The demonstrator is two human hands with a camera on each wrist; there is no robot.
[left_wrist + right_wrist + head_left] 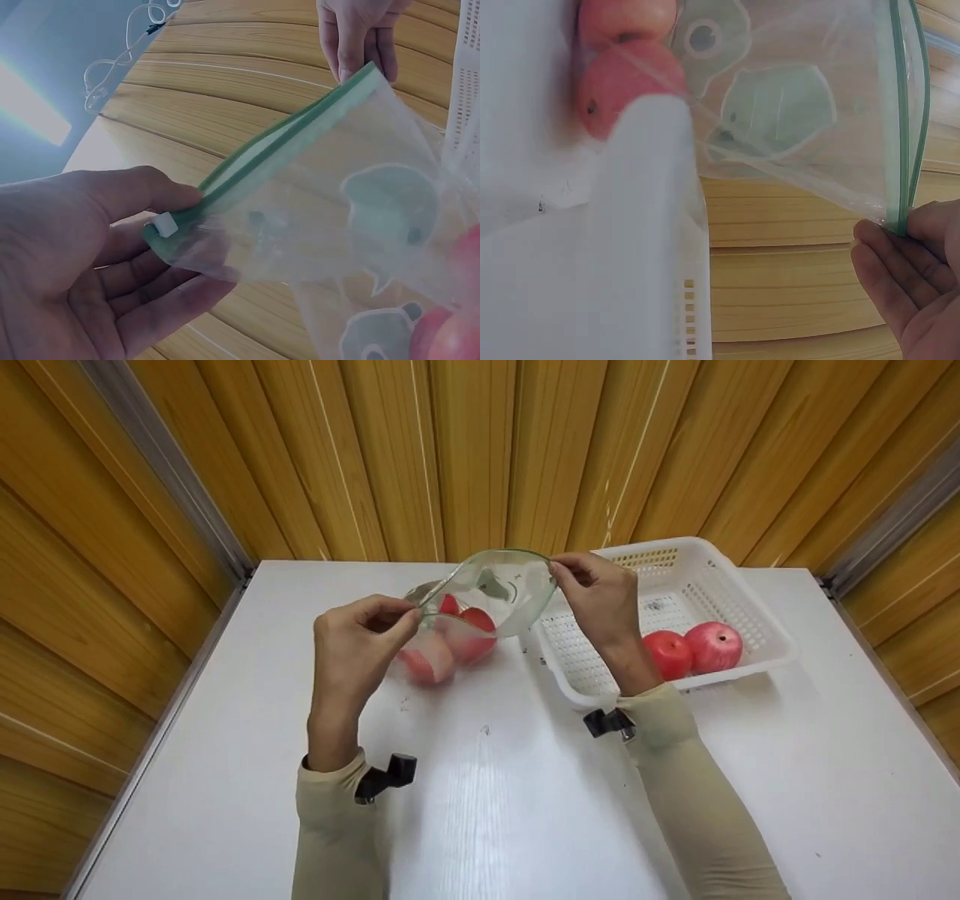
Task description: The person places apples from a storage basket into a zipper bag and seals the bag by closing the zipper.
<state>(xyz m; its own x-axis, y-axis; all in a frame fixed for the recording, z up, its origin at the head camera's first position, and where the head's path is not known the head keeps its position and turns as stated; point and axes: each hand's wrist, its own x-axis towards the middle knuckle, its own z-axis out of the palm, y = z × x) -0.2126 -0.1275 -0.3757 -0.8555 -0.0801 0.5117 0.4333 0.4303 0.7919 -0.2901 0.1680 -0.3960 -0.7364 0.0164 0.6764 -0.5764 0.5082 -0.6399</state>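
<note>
A clear zip bag (525, 611) with a green edge hangs between both hands, its mouth spread apart. The left hand (356, 649) pinches one end of that edge with thumb and fingers, close by a white slider (165, 225). At the opposite end, the right hand (604, 596) pinches the edge between thumb and fingertips. Red apples (429, 660) sit low in the bag at the tabletop, partly seen through the film. Pale green cartoon prints (780, 109) mark the bag's side.
Beside the right forearm stands a white perforated basket (772, 641) with two red fruits (714, 646) inside. The white table (480, 780) meets a wood-slat wall (472, 457) at the back. A white cable (129, 45) shows in the left wrist view.
</note>
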